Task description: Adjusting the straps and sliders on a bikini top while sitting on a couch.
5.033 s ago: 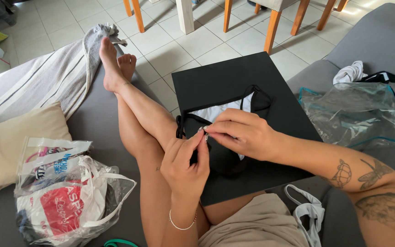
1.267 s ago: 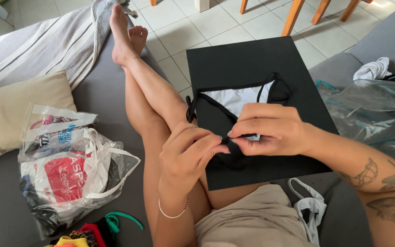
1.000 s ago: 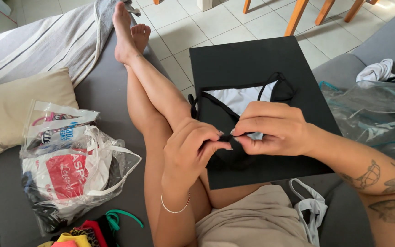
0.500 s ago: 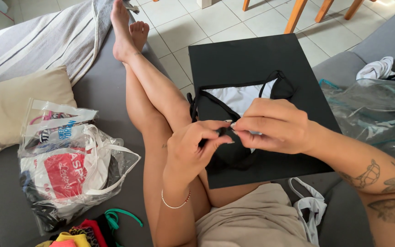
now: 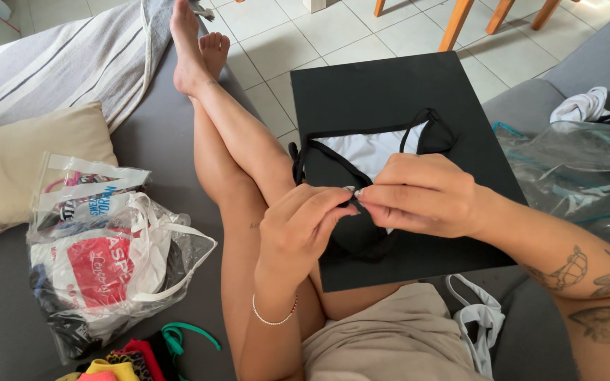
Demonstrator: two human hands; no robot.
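On the board's [image 5: 390, 92] near edge, left hand [image 5: 298, 233] and right hand [image 5: 418, 194] pinch the garment [image 5: 368, 152], its long axis crosswise.

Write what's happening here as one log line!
left hand: pinching black garment | right hand: pinching same garment | garment: on black board across lap | plastic bag: beside left leg

Left hand [image 5: 298, 229] fingers newly uncurled

Bright even daylight, soft faint shadows, sharp focus throughout, slight wide-angle stretch at edges, no glare
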